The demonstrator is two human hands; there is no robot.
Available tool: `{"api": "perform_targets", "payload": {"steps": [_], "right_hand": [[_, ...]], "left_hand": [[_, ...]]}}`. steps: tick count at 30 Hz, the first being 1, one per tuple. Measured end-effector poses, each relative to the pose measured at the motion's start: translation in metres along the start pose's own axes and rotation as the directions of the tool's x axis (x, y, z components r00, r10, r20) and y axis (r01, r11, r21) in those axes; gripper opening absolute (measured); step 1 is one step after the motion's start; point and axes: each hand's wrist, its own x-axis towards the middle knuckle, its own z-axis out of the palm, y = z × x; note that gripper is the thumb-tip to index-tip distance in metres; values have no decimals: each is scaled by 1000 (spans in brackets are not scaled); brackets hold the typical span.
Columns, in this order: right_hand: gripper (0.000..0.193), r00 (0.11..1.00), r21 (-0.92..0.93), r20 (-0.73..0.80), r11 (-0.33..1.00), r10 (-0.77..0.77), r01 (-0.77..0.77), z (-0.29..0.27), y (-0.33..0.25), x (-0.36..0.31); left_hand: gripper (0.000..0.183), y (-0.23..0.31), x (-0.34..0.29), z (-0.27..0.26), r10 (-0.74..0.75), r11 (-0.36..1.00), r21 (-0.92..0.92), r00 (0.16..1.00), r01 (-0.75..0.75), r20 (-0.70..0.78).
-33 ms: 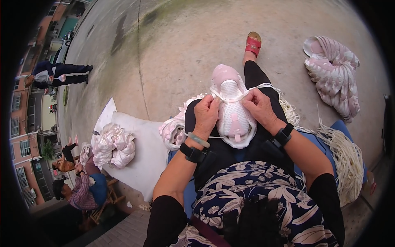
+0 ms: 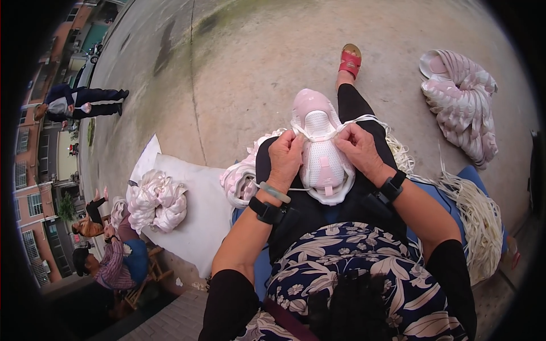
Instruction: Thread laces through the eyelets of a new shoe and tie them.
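Two hands, one lace, one shoe. Landmark for all places: the pink-and-white shoe point(image 2: 323, 152), lying on the person's lap between the thighs, rounded pink end pointing away from the body.

Holders first. White mesh fills the shoe's middle, between its two side edges. Left of the shoe, a white sheet point(image 2: 202, 199) carries a looped bundle of pink-and-white shoes point(image 2: 158, 200). Right of the shoe and nearer the body, blue material point(image 2: 472, 179) has a thick hank of off-white laces point(image 2: 476, 227) draped over it.

Fingers vs shoe: left hand point(image 2: 286, 158) sits at the shoe's left edge, thumb and index pressed together, pinching the white lace point(image 2: 319, 138). Right hand point(image 2: 359, 149) mirrors it at the right edge, thumb and index pinching the same lace. Lace spans the shoe crosswise between the two pinches; a length runs off beyond the right hand, over the right thigh.

Around: more pink-and-white shoes point(image 2: 242, 181) just left of the shoe, by the left thigh. Large bundle point(image 2: 462, 111) well right of it, on the concrete. Red sandal point(image 2: 350, 61) beyond its pink end, slightly right. One person point(image 2: 116, 264) sits well left of it.
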Motion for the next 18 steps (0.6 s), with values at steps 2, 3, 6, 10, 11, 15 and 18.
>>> {"api": "perform_targets", "payload": {"steps": [2,3,6,10,11,15,18], "right_hand": [[13,1000,-5,23,1000,-11,11,0,0,-1],[15,1000,17,1,1000,-16,16,-1,0,-1],[17,1000,34,-15,999,-21,21,-2,0,-1],[17,1000,-6,-1,1000,-30,30,-1,-3,-2],[17,1000,-4,-1,1000,-30,30,-1,-3,-2],[16,1000,34,-3,999,-8,8,-2,-1,-3],[16,1000,36,-4,999,-14,14,-4,1,-1]], "left_hand": [[17,0,2,0,5,1000,18,1000,-5,1],[17,2,1,1,6,1000,19,1000,-6,3],[17,7,-3,1,-61,998,18,998,60,17],[16,-6,-3,-3,21,996,83,1000,-20,-3],[16,-7,-2,-2,64,990,131,997,-59,-34],[13,-3,-1,4,140,967,220,989,-126,-50],[11,7,1,7,163,956,254,986,-147,-45]]}}
